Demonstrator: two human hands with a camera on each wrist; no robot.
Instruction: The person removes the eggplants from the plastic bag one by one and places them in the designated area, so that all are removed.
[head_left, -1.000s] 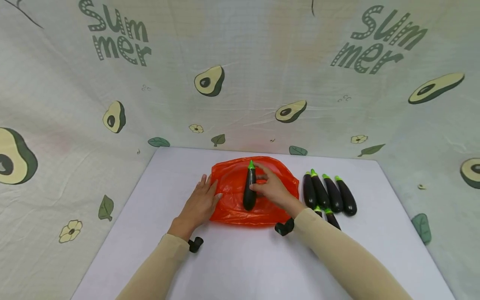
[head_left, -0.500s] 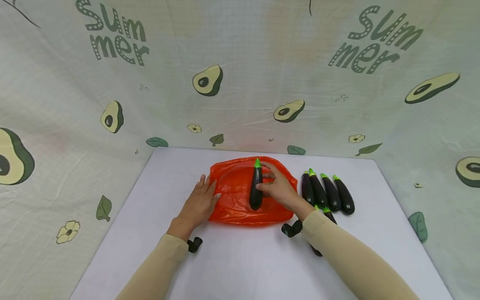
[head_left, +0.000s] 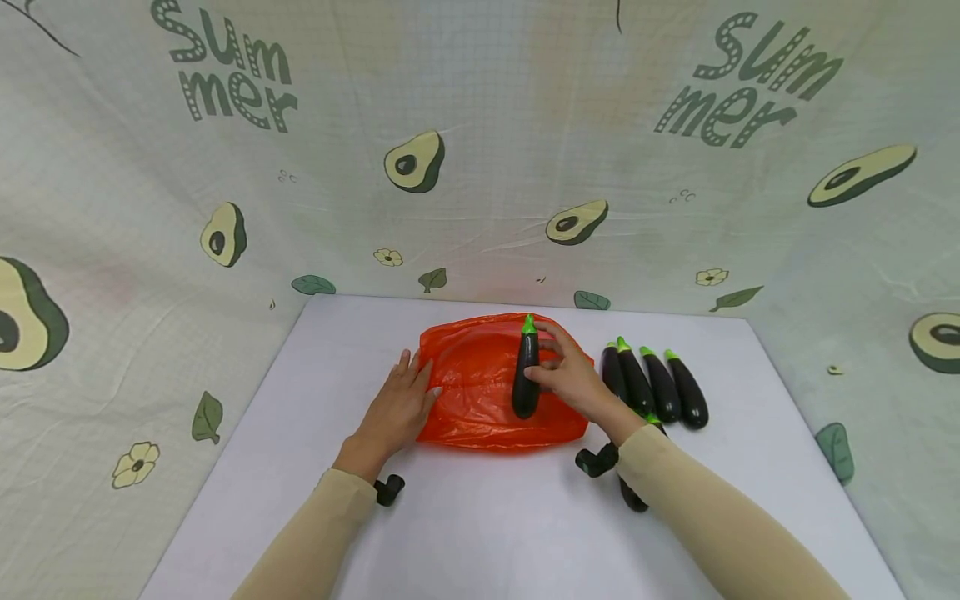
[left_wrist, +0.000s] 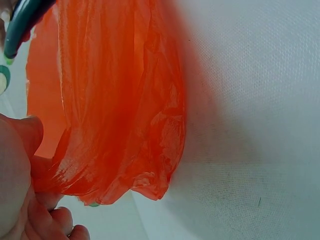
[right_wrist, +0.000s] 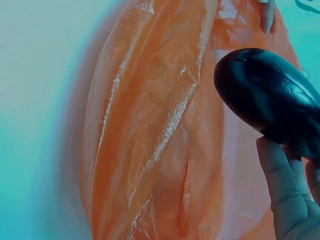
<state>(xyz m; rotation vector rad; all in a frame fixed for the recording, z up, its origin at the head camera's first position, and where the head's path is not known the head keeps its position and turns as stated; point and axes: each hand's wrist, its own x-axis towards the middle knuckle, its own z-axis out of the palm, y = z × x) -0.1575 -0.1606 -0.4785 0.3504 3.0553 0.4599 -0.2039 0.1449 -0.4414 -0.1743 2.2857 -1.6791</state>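
Note:
In the head view my right hand (head_left: 567, 372) holds a dark eggplant (head_left: 526, 375) with a bright green stem, its fingers and thumb on the right side. The eggplant stands out against a red plastic bag (head_left: 472, 404) that lies spread on the table. My left hand (head_left: 401, 404) rests at the bag's left edge, fingers extended. In the left wrist view, one finger of that hand (left_wrist: 20, 175) goes behind the thin red film while the thumb lies apart from it. The right wrist view shows the eggplant's rounded end (right_wrist: 260, 90) above the fingers (right_wrist: 282, 185).
Several more eggplants (head_left: 663, 387) lie in a row right of the bag, green stems pointing away. Others are partly hidden under the right forearm, with one end (head_left: 632, 496) showing. The white table (head_left: 480, 533) meets a printed cloth backdrop (head_left: 495, 167) behind.
My right hand has moved to the right with the eggplant, from the bag's middle toward its right side. The left hand stays at the bag's left edge.

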